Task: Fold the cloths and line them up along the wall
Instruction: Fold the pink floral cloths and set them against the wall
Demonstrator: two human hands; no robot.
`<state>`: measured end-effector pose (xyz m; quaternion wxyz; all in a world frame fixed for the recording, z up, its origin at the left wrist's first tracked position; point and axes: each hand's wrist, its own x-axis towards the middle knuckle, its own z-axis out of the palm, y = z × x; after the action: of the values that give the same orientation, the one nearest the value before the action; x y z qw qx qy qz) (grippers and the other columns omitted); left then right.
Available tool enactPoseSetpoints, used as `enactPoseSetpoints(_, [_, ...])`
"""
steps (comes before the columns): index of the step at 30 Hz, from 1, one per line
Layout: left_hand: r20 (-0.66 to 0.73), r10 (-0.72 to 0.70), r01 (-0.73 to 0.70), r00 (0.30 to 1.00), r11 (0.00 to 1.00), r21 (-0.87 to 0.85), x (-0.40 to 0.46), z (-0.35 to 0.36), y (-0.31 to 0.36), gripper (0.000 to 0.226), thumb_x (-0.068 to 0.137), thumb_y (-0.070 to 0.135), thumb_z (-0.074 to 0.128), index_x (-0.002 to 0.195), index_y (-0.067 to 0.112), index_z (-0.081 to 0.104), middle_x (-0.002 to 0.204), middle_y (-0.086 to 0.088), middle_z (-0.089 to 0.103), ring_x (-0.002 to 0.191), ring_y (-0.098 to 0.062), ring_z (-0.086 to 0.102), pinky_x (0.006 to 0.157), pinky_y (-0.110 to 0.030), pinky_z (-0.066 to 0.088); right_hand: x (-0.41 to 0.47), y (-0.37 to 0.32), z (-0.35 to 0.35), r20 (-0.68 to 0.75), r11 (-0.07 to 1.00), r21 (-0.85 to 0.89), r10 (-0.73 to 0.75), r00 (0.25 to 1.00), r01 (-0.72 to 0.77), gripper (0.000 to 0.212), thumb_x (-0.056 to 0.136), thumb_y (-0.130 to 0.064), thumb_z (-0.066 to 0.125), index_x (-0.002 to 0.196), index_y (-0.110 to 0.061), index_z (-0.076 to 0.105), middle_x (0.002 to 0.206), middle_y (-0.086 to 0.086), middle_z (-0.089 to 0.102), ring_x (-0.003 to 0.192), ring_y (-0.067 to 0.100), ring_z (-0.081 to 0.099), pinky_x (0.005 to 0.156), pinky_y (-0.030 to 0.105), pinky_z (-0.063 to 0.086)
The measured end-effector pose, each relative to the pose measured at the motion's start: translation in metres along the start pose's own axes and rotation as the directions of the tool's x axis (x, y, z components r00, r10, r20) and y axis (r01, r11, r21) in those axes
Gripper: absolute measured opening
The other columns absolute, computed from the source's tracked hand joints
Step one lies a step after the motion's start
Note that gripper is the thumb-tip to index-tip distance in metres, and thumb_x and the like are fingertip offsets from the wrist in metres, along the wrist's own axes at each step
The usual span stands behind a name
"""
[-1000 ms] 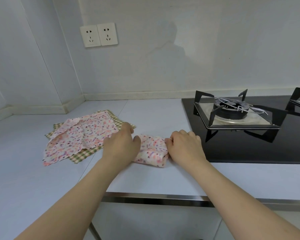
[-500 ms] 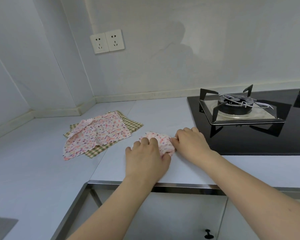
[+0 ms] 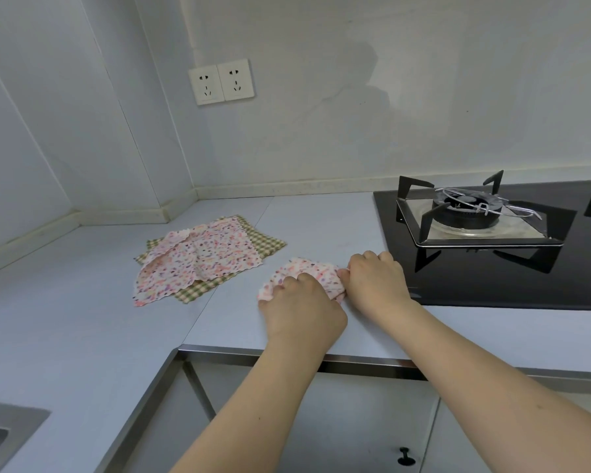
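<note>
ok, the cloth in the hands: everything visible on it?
The held cloth is soft white fabric with small pink, red and dark speckles and a scalloped edge. It is bunched into a small folded bundle on the pale counter, left of the black hob and right of the two spread cloths. The left hand covers its near side; the right hand pinches its right end. Its underside is hidden.

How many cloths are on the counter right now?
3: a folded floral cloth held in both hands, a flat floral cloth to its left, a checked cloth beneath that. More may be hidden.

No legible text anywhere.
</note>
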<state>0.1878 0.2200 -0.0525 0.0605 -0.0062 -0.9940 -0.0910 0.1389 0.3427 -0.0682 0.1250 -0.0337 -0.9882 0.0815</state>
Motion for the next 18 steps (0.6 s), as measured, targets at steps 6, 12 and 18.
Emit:
enactPoseSetpoints(6, [0.164, -0.024, 0.016, 0.986, 0.999, 0.050, 0.000, 0.006, -0.007, 0.077, 0.092, 0.049, 0.026, 0.151, 0.002, 0.015, 0.160, -0.015, 0.012, 0.147, -0.031, 0.007, 0.112, -0.060, 0.015, -0.003, 0.000, -0.002, 0.004, 1.000, -0.011, -0.009, 1.000, 0.009, 0.042, 0.101, -0.043, 0.033, 0.114, -0.011, 0.057, 0.121, 0.008, 0.057, 0.115, 0.030, 0.045, 0.091, 0.038, 0.036])
enactPoseSetpoints(12, [0.235, 0.048, -0.046, 0.971, 0.999, -0.013, -0.001, 0.007, -0.021, 0.086, 0.084, 0.059, 0.011, 0.153, 0.007, 0.010, 0.161, -0.013, 0.003, 0.148, -0.028, -0.002, 0.114, -0.058, 0.004, -0.001, 0.000, -0.002, 0.003, 1.000, -0.011, 0.003, 1.000, -0.003, 0.040, 0.102, -0.040, 0.033, 0.117, -0.010, 0.055, 0.124, 0.008, 0.055, 0.117, 0.030, 0.043, 0.093, 0.037, 0.035])
enactPoseSetpoints(18, [-0.018, 0.132, -0.133, 0.991, 0.988, -0.079, -0.002, 0.011, -0.037, 0.034, 0.098, 0.028, 0.021, 0.115, 0.017, 0.048, 0.126, -0.004, 0.049, 0.122, -0.030, 0.042, 0.103, -0.054, 0.034, -0.002, 0.001, -0.001, -0.009, 1.000, -0.015, -0.009, 1.000, 0.009, 0.040, 0.102, -0.041, 0.033, 0.118, -0.010, 0.054, 0.123, 0.009, 0.055, 0.116, 0.031, 0.044, 0.091, 0.038, 0.036])
